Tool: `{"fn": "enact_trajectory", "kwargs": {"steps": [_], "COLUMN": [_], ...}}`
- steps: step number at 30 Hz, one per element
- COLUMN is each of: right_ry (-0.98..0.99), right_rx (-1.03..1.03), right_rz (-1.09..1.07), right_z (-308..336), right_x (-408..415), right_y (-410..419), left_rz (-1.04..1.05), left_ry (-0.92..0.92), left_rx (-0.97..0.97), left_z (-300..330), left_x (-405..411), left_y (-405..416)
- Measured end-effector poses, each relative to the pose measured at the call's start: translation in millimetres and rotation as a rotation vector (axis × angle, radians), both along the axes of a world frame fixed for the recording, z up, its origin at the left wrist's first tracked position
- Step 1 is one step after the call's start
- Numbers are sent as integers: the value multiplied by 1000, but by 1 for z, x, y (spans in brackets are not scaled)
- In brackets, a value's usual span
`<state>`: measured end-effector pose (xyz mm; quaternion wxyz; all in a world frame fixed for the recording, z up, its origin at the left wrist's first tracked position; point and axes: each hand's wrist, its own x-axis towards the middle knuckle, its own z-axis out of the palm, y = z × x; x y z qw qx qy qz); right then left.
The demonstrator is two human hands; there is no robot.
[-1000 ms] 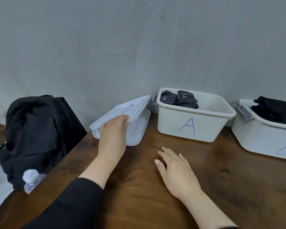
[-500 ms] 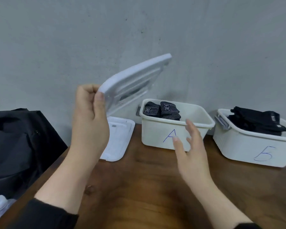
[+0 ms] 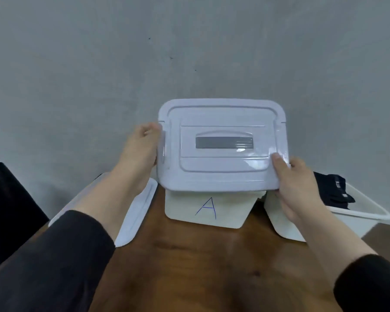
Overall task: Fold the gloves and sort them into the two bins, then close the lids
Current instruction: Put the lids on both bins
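A light, stiff, rather slick white lid (image 3: 221, 145) is held just above bin A (image 3: 206, 210) on the bench (image 3: 189, 255), pinched at its short ends by left hand (image 3: 140, 154) and right hand (image 3: 295, 183), best gripped there.

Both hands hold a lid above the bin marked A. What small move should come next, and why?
Probably lower the lid straight down onto bin A: the left hand and right hand grip its two ends, and it sits roughly level over the bin.

Both hands, left hand (image 3: 142, 152) and right hand (image 3: 295, 181), grip a white rectangular plastic lid (image 3: 221, 145) above the white plastic bin marked A (image 3: 207, 210); a second white lid (image 3: 135, 217) lies on the brown wooden table (image 3: 200, 266).
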<state>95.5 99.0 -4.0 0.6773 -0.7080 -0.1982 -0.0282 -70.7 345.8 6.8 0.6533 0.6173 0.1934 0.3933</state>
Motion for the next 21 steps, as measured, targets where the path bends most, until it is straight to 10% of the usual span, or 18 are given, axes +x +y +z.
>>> {"fn": "enact_trajectory", "kwargs": {"steps": [12,21], "right_ry": [-157,-56], "right_rx": [-591,-589], "right_rz": [-14,-5], "right_z": [-31,-50], "right_x": [31,48], "right_y": [17,28], "left_rz": [177,-59], "left_ry": [695,677], "left_rx": [538,305], "left_z": [-26,-44], "left_x": [68,69], "left_y": [26,24]}}
